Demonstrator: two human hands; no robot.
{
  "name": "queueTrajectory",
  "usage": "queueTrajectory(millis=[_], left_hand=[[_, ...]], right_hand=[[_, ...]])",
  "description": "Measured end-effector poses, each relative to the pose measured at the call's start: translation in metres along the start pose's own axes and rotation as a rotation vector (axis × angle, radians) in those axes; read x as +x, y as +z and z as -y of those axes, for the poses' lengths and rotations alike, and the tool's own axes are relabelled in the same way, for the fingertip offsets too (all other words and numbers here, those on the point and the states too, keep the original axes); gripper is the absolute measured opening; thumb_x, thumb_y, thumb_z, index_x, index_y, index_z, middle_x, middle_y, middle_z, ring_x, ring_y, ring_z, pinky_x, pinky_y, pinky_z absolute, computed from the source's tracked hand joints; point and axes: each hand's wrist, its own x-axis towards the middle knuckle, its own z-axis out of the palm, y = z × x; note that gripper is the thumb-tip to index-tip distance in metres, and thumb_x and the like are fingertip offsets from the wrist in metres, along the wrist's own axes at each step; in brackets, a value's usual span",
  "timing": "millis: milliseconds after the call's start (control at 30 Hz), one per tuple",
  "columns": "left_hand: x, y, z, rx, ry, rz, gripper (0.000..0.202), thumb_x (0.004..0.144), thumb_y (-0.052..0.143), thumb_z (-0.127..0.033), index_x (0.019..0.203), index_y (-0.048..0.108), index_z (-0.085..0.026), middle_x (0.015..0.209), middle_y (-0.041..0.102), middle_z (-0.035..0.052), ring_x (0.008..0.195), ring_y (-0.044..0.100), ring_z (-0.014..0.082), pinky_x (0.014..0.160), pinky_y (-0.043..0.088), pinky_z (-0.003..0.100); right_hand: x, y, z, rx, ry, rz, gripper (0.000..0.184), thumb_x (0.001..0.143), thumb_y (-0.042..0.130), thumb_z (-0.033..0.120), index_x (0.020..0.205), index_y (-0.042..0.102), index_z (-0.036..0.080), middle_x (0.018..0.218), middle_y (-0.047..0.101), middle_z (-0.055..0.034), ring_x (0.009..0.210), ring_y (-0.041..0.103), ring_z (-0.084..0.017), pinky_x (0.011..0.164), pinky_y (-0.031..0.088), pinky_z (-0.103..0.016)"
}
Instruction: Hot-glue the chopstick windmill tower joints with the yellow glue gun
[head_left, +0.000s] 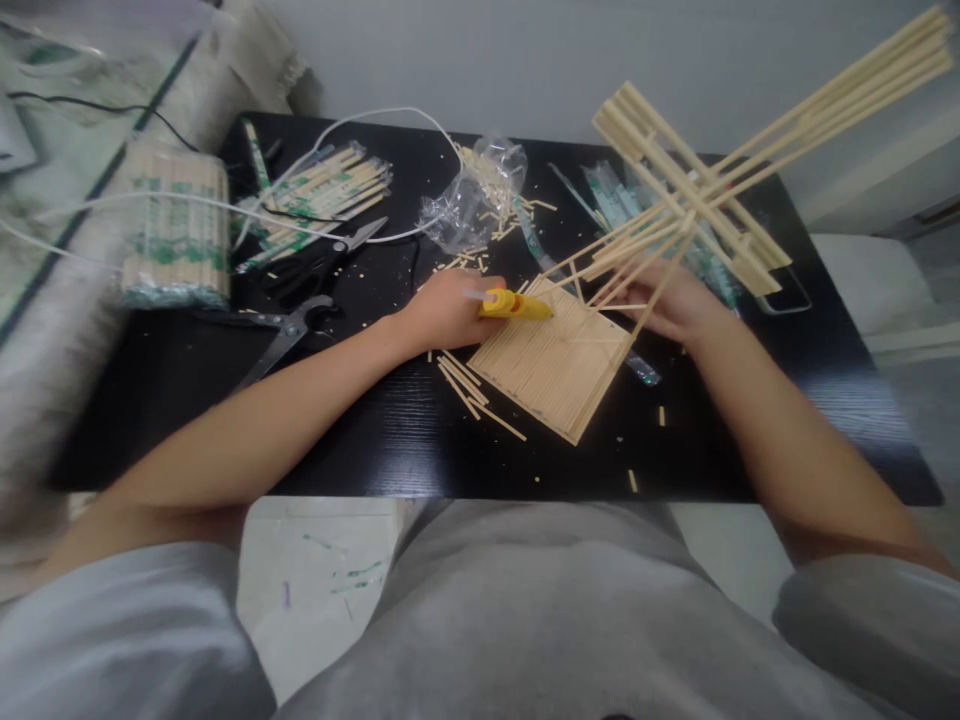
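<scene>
My left hand (448, 308) is closed around a yellow glue gun (516, 304), whose nozzle points right over a flat panel of bamboo sticks (551, 365) lying on the black table (360, 440). My right hand (671, 298) grips a tall frame of long bamboo sticks (697, 190) that rises from the panel's far edge and fans out toward the upper right. The two hands sit close together at the panel's back edge.
Scissors (322, 258) and pliers (289, 335) lie left of my left hand. Wrapped chopstick packs (330, 190) and a big bundle (176, 225) are at the left. A clear plastic bag (472, 195), a white cable (375, 118) and cut stick scraps (469, 385) litter the table.
</scene>
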Motion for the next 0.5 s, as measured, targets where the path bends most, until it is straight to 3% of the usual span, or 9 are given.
queueTrajectory(millis=[167,333,500], left_hand=[[-0.0001,0.0009,0.0006,-0.006,-0.024,0.021,0.014,0.095,0.077,-0.037,0.103,0.080,-0.026,0.088,0.079,0.0049,0.086,0.077,0.0285,0.079,0.054,0.040],[0.0002,0.0031,0.0019,0.001,-0.002,-0.007,0.012,0.094,0.078,-0.035,0.101,0.079,-0.026,0.086,0.078,0.0040,0.085,0.077,0.0276,0.077,0.053,0.039],[0.0006,0.0029,0.0012,0.000,-0.015,-0.006,0.013,0.093,0.079,-0.036,0.102,0.079,-0.027,0.087,0.078,0.0042,0.086,0.077,0.0275,0.078,0.052,0.039]], right_hand=[[-0.0005,-0.0027,-0.0008,-0.001,-0.015,0.001,0.017,0.116,0.080,0.012,0.102,0.078,0.019,0.089,0.079,-0.0051,0.077,0.078,-0.018,0.090,0.076,-0.031],[-0.0002,-0.0017,-0.0010,-0.009,-0.016,-0.008,0.021,0.115,0.084,0.015,0.097,0.076,0.022,0.079,0.073,-0.0019,0.073,0.077,-0.019,0.090,0.077,-0.034],[0.0001,-0.0005,-0.0005,-0.007,-0.018,-0.013,0.024,0.118,0.074,0.007,0.098,0.079,0.019,0.076,0.071,-0.0027,0.073,0.077,-0.018,0.086,0.074,-0.028]])
